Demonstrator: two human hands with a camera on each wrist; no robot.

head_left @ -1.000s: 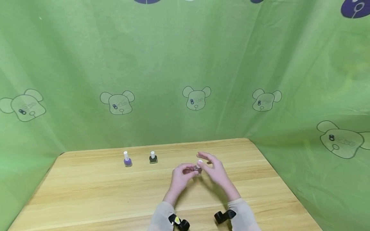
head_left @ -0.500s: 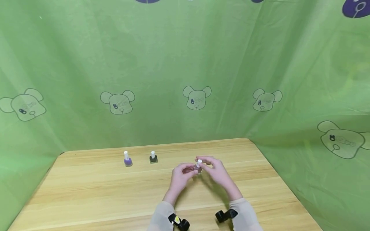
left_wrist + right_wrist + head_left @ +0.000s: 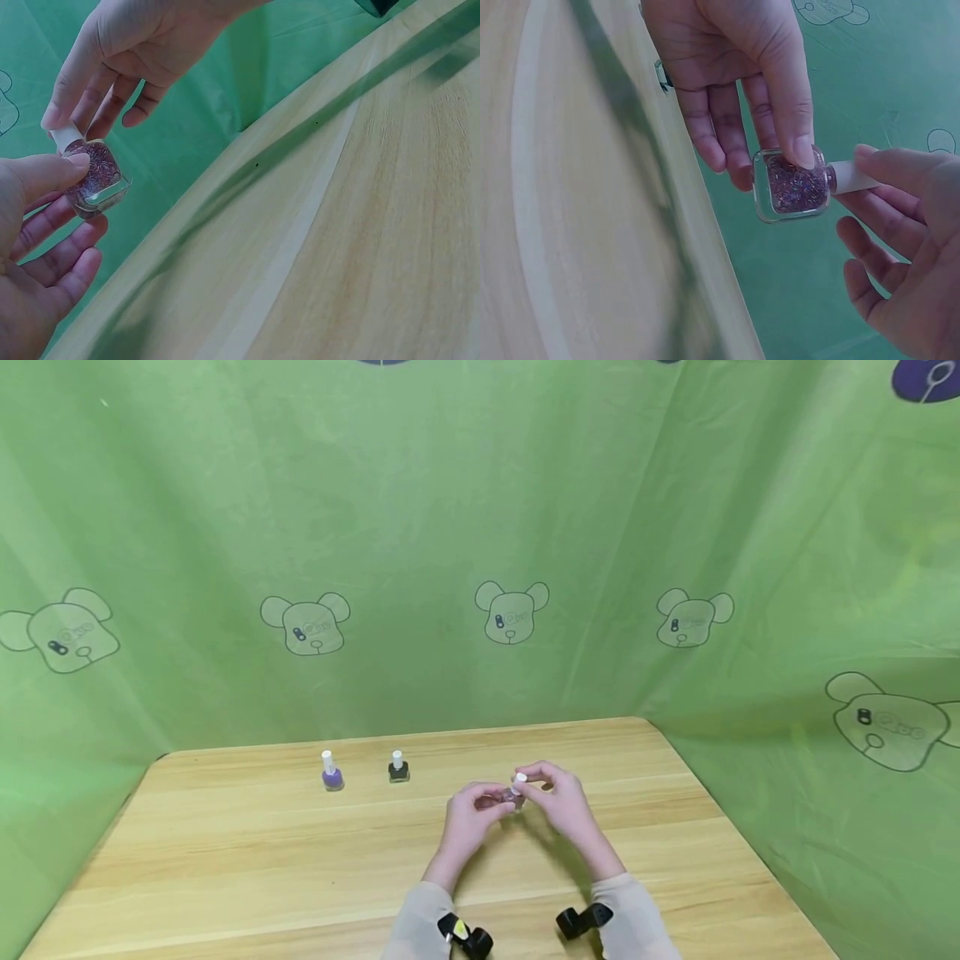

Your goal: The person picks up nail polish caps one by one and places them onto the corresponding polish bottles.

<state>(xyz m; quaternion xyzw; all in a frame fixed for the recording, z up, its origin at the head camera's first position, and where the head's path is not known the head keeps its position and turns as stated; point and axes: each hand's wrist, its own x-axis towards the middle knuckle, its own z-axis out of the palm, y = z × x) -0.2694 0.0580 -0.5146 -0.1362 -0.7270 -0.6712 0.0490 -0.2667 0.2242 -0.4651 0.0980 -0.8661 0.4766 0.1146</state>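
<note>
A small clear nail polish bottle point(image 3: 799, 187) filled with purple-red glitter is held up between both hands. My left hand point(image 3: 467, 827) pinches its glass body, the thumb lying across one flat face in the left wrist view. At the other end, my right hand point(image 3: 564, 806) pinches the white cap point(image 3: 851, 177) between thumb and index finger. The cap sits against the bottle's neck, and the right hand's other fingers are loosely curled beneath. In the head view the bottle is tilted, partly covered by fingers.
A purple nail polish bottle point(image 3: 332, 778) and a black one point(image 3: 398, 770) stand upright, white-capped, near the back of the wooden table point(image 3: 247, 852). Green curtain point(image 3: 420, 685) hangs behind and at both sides. Each sleeve bears a black wrist camera point(image 3: 583, 922).
The right hand's fingers, lifted and spread a second ago, came down around the white cap and shifted slightly about it. My left hand keeps its hold on the bottle in the same place.
</note>
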